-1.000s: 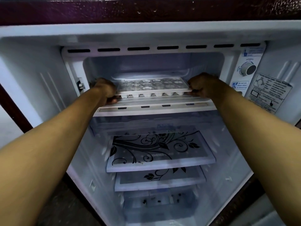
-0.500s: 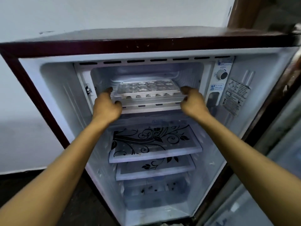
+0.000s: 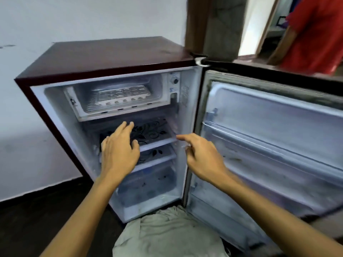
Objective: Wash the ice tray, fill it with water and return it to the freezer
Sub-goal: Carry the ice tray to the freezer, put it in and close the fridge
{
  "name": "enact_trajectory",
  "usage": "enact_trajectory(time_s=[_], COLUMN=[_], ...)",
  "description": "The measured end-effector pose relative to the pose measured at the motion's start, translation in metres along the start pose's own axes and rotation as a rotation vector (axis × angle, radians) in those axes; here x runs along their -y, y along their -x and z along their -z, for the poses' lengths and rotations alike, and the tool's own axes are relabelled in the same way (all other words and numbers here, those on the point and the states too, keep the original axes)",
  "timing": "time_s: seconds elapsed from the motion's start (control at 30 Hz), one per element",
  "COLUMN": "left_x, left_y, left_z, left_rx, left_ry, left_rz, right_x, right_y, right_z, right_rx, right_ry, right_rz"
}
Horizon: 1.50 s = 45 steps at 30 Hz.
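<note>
Small maroon fridge (image 3: 104,58) against a pale wall, glossy dark shell, white moulded plastic liner inside. Door (image 3: 274,138) swung fully open to the right, liner smooth with horizontal ribs and empty rails, grubby gasket along the top edge. Someone in red visible through the doorway top right, blurred.

Freezer compartment (image 3: 81,101) at the top of the cavity, open-fronted, ribbed floor, slotted lip. Ice tray (image 3: 123,95) sitting inside it, flat on the floor, roughly centred; white rigid plastic, rectangular, rows of rounded cells. Contents of the cells too blurred to call.

Below: glass shelves (image 3: 156,135) with black floral print, white trim on the front edge. Thermostat dial (image 3: 175,81) on the right wall beside the freezer.

Left hand (image 3: 118,154) in front of the upper shelf, below the freezer, fingers spread and loose, holding nothing. Right hand (image 3: 202,160) level with it near the hinge side, fingers half curled, index extended, also empty. Neither touching the tray.

Step read: tray placement looks done, final step of the task. Next move likely just shutting the door: reach right for the door edge, swing smoothly, no slam so water stays in the cells.
</note>
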State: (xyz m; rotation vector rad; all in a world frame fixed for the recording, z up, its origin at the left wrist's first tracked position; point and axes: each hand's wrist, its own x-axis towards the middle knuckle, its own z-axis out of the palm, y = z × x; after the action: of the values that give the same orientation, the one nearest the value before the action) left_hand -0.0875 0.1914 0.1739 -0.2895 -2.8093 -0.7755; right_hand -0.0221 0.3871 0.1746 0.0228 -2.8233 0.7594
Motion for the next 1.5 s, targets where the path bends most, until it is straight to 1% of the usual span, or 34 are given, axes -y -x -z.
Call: enact_trajectory(time_s=[0.1,0.23,0.53,0.63,0.7,0.8,0.87,0.93,1.03,1.1,1.3,1.43,1.5], left_x=[-0.042,-0.091,-0.183,-0.212,-0.23,-0.253,-0.265,-0.274,-0.281,-0.283,-0.279,-0.271,-0.266], left_y=[0.032,0.064,0.107,0.124,0.134,0.148,0.157,0.165,0.175,0.181,0.195,0.203,0.206], left_z=[-0.009,-0.026,-0.055,-0.064,-0.068,-0.071,-0.072,-0.071,-0.069,-0.066,-0.058,-0.055,-0.052], left_rx=[0.068,0.118,0.156,0.165,0.159,0.129,0.118,0.11,0.088,0.065,0.035,0.004,-0.01], left_ry=[0.021,0.063,0.088,0.101,0.11,0.125,0.122,0.113,0.11,0.114,0.088,0.076,0.073], left_rz=[-0.091,-0.168,-0.213,-0.222,-0.225,-0.23,-0.233,-0.231,-0.216,-0.199,-0.149,-0.109,-0.093], right_x=[-0.02,-0.054,-0.134,-0.155,-0.167,-0.177,-0.181,-0.188,-0.201,-0.207,-0.213,-0.207,-0.205], right_y=[0.05,0.102,0.178,0.189,0.187,0.172,0.157,0.144,0.13,0.127,0.122,0.118,0.12], right_z=[0.032,0.079,0.185,0.219,0.237,0.255,0.26,0.263,0.267,0.27,0.275,0.284,0.288], right_rx=[-0.077,-0.218,-0.613,-0.737,-0.786,-0.767,-0.684,-0.58,-0.487,-0.438,-0.447,-0.44,-0.432], right_ry=[0.028,0.018,0.049,0.09,0.107,0.181,0.261,0.291,0.312,0.331,0.554,0.603,0.588], right_rz=[-0.071,-0.19,-0.316,-0.336,-0.347,-0.393,-0.465,-0.559,-0.663,-0.691,-0.669,-0.665,-0.665])
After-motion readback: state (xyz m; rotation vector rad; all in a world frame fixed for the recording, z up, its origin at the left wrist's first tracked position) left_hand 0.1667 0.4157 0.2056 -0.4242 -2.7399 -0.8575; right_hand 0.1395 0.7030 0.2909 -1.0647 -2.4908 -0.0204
